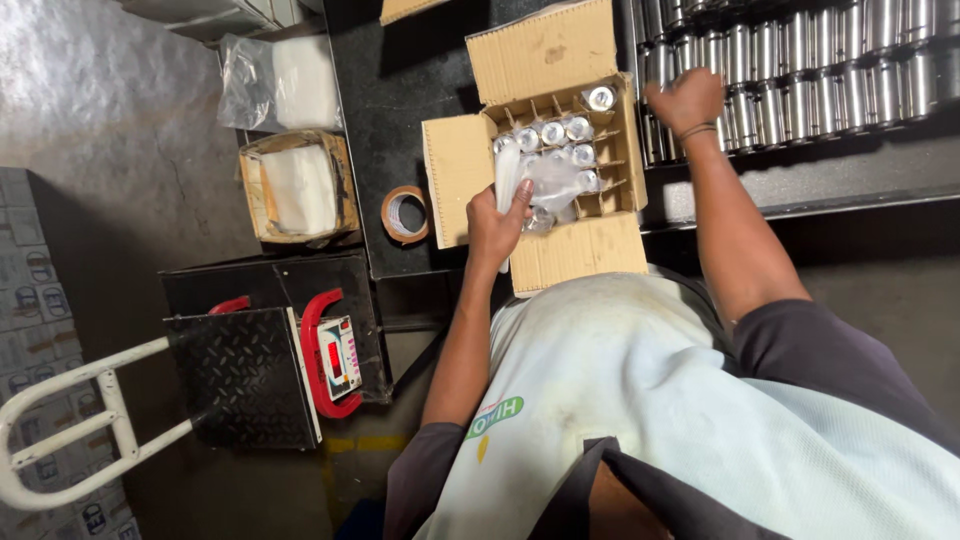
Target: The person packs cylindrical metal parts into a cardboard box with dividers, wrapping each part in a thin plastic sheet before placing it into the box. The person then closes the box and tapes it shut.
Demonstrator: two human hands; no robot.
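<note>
Cardboard box point(560, 240) with divider grid sits centre-top of frame on the dark bench point(410, 80), flaps open. Several cells already hold shiny metal cylinders point(553, 132), some under clear plastic wrap point(548, 180).

Left hand point(497, 226) is at the lower-left corner of the grid, fingers closed on a pale plastic sleeve point(507, 175) standing along the box's left side. Forearm runs up from lower centre, elbow bent near the torso.

Right hand point(686, 100) is up at the top right, over the rows of metal cylinders point(830, 70) racked on the bench. Arm is almost fully stretched, wrist band visible, fingers curled down onto the parts. Can't tell if it actually has one gripped or is only touching.

Hands are well apart: one on the box, one on the rack.

Judgement on doing this well: keep the left hand pinning the sleeve open and the box steady so the grid doesn't shift. Take one cylinder at a time off the near row and lower it straight into a free cell; don't knock the dividers or scuff finished surfaces against neighbours.

Around: tape roll point(404, 213) just left of the box, smaller carton with white bags point(298, 187) further left, platform scale with red-framed readout point(335, 355) lower left, white trolley handle point(70, 420) at the bottom-left corner.
</note>
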